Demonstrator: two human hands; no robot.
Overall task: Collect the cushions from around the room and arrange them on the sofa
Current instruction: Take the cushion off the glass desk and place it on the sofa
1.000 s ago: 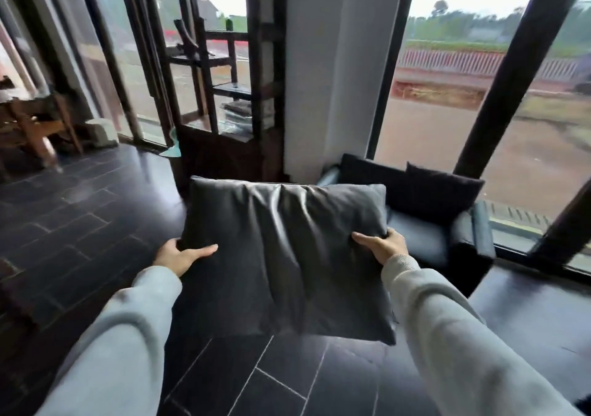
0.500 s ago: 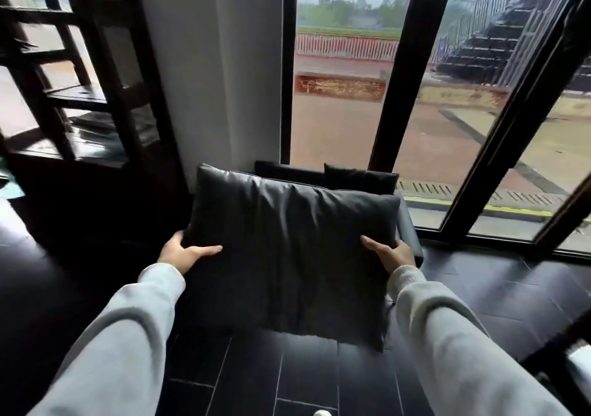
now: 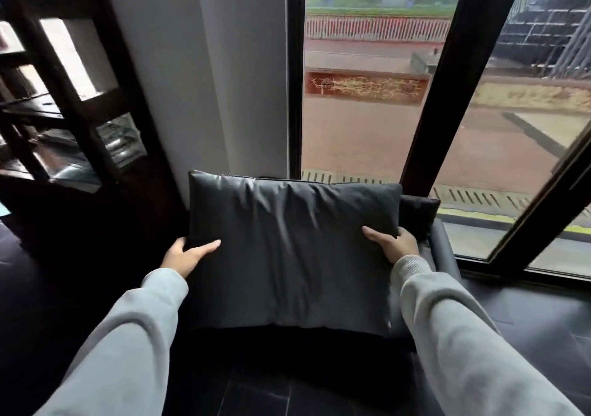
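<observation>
I hold a large dark grey cushion point(image 3: 287, 249) upright in front of me, over the dark sofa point(image 3: 443, 249). My left hand point(image 3: 187, 254) grips its left edge and my right hand point(image 3: 395, 244) grips its right edge. Most of the sofa is hidden behind the cushion; only its right arm and a strip of seat show. A second dark cushion point(image 3: 419, 212) leans at the sofa's back right, partly hidden by the one I hold.
A white wall pillar point(image 3: 204, 73) rises behind the sofa. Tall windows with dark frames point(image 3: 454, 73) stand at the right. A dark wooden shelf unit point(image 3: 73, 105) stands at the left. The floor point(image 3: 527, 316) is dark tile.
I have moved closer to the sofa with the cushion still in both hands. The cushion now covers most of the sofa, and the view has swung to the right.
</observation>
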